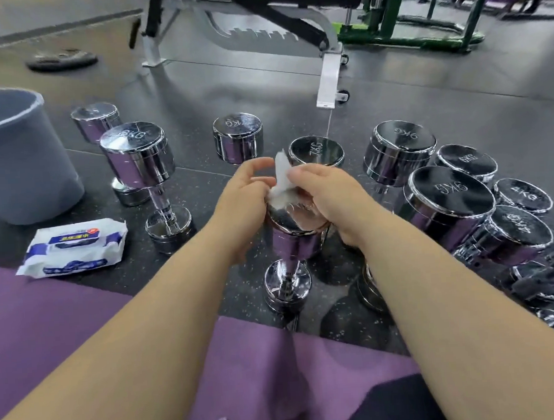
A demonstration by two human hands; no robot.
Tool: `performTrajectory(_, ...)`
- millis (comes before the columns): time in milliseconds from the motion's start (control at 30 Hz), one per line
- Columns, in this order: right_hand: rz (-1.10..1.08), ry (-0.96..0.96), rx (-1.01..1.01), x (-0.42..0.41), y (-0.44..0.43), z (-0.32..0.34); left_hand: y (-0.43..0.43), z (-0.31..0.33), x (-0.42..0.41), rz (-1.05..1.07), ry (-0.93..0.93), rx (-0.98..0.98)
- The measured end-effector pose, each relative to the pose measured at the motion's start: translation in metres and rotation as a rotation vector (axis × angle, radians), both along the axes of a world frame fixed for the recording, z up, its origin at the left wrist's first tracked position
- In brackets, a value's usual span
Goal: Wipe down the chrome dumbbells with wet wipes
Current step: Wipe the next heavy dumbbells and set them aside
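**Held item.** Wet wipe [282, 180], white and crumpled, lies between your two hands on the upper head of the centre dumbbell [295, 231]. One corner sticks up.

**Right hand** [327, 200]. Its fingers [299, 173] are curled over the wipe and pinch it against the top of that head.

**Left hand** [245, 198]. The fingers are curled and loosely apart at the wipe's left edge, with the thumb raised. You cannot tell whether they grip the wipe or only touch it.

**Centre dumbbell.** Chrome, standing on end on the floor [202, 169] just beyond the purple mat [81, 319]. Its lower head shows below your wrists.

**Other chrome dumbbells, all on the floor.**
- Left: an upright 8KG dumbbell [147, 175], with a second dumbbell [95, 122] farther off behind it.
- Far centre: two marked 7KG, one [238, 137] just beyond your left hand and one [317, 152] just beyond your right.
- Right, in a tight cluster: 9KG [400, 150], 6KG [467, 162], 5KG [450, 199] and two marked 4KG [523, 194] [516, 227]. Smaller ones lie near the right edge, too blurred to read.

**Supplies.** A wipe pack [73, 248], white and blue, lies near left at the mat's edge. A grey bin [16, 154] stands far left of it.

**Background.** A bench [289, 14] stands on a white frame, and a weight plate [60, 59] lies flat at far left.
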State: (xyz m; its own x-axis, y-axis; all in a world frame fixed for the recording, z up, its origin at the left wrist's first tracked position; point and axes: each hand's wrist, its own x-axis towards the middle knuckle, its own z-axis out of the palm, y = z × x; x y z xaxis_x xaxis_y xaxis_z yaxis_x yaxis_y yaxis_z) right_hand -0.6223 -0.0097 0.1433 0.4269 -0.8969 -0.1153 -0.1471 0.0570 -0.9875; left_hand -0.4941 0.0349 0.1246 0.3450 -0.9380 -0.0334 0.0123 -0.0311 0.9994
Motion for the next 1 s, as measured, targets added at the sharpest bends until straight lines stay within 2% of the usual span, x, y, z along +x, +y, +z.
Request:
performTrajectory(67, -0.002, 0.167, -0.029, -0.001, -0.006, 0.0, -0.002, -0.004, 0.004, 0.055, 0.049, 0.034)
performTrajectory(100, -0.071, 0.192, -0.014, -0.002, -0.008, -0.002, -0.003, -0.007, 0.006, 0.065, 0.062, 0.066)
performTrajectory(133, -0.151, 0.159, 0.037, -0.004, -0.01, -0.004, -0.003, -0.009, 0.006, 0.063, 0.071, 0.1)
performTrajectory(200, -0.218, -0.05, 0.246, -0.012, -0.008, -0.019, -0.002, -0.014, 0.004, 0.049, 0.04, 0.15)
performTrajectory(267, -0.142, -0.17, 0.442, -0.015, 0.0, -0.035, -0.003, -0.019, 0.004, 0.051, 0.016, 0.155)
performTrajectory(333, -0.13, -0.221, 0.472, -0.014, 0.006, -0.043, -0.004, -0.022, 0.002, 0.051, 0.009, 0.163)
performTrajectory(433, -0.232, -0.41, 0.402, -0.016, 0.008, -0.044, -0.005, -0.023, 0.001, 0.053, 0.017, 0.159)
performTrajectory(500, -0.273, -0.437, 0.327, -0.018, 0.014, -0.041, -0.005, -0.022, 0.001, 0.051, 0.015, 0.16)
performTrajectory(633, -0.362, -0.362, 0.243, -0.016, 0.04, -0.045, -0.002, -0.018, -0.002, 0.042, 0.025, 0.168)
performTrajectory(800, -0.542, -0.223, -0.035, 0.005, 0.074, -0.066, 0.006, -0.012, -0.008, 0.024, 0.025, 0.14)
performTrajectory(867, -0.544, -0.122, -0.047, 0.006, 0.084, -0.075, 0.008, -0.01, -0.01, 0.049, 0.062, 0.153)
performTrajectory(933, -0.58, -0.107, -0.056, 0.002, 0.091, -0.07, 0.011, -0.01, -0.012, 0.059, 0.078, 0.164)
performTrajectory(1000, -0.614, -0.075, -0.197, 0.0, 0.089, -0.059, 0.012, -0.01, -0.013, 0.042, 0.05, 0.156)
